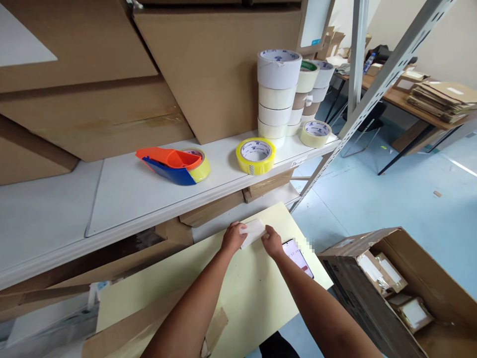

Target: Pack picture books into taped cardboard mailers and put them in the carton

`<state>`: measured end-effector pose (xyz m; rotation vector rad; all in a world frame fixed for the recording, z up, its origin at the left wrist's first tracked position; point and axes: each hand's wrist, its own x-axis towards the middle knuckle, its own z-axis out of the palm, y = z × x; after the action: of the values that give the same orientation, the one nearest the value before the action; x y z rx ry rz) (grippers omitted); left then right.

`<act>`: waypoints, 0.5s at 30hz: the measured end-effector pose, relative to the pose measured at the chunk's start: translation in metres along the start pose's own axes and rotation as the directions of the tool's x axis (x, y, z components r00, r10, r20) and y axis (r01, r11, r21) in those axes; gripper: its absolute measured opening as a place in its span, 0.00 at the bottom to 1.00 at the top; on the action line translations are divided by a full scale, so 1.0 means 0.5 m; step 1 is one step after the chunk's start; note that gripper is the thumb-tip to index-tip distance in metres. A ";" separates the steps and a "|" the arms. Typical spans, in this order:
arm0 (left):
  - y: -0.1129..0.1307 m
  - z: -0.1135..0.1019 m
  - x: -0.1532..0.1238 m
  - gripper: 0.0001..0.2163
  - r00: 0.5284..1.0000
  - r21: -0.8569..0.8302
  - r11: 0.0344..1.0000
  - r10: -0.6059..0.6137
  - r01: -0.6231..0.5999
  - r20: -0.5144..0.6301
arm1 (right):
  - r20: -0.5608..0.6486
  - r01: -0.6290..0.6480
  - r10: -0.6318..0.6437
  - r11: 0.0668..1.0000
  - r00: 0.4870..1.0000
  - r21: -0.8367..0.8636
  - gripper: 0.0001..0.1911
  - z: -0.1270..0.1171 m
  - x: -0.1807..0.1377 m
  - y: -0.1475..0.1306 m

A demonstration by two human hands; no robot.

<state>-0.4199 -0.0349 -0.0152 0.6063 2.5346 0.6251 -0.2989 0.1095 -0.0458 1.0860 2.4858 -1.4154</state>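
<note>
Both my hands hold a small white packet [253, 231] over a pale yellow board [253, 293] that lies under the shelf. My left hand [233, 237] grips the packet's left end with closed fingers. My right hand [273, 241] pinches its right end. A phone [298, 257] with a lit screen lies on the board just right of my right hand.
A white shelf [130, 194] carries an orange and blue tape dispenser [173, 165], a yellow tape roll [255, 155] and stacks of tape rolls [278, 94]. Large cardboard sheets lean behind. An open cardboard box [406, 288] with packets stands on the blue floor at right. A desk stands far right.
</note>
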 end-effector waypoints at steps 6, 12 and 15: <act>-0.011 0.030 -0.011 0.19 0.994 0.001 0.997 -0.078 0.078 0.077 | -0.046 -0.035 0.036 0.999 0.998 0.023 0.33 0.019 -0.002 0.006; 0.011 0.046 -0.064 0.23 0.982 0.026 0.994 -0.111 0.109 0.154 | -0.017 0.023 -0.022 0.998 1.000 0.051 0.33 0.032 0.027 -0.015; 0.025 0.045 -0.083 0.24 0.978 0.031 0.991 -0.134 0.131 0.159 | -0.003 0.027 -0.027 0.999 1.000 0.046 0.32 0.033 0.040 -0.025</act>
<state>-0.3713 -0.0389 -0.0129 0.4702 2.4093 0.4838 -0.3256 0.1034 -0.0542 1.0673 2.4911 -1.4858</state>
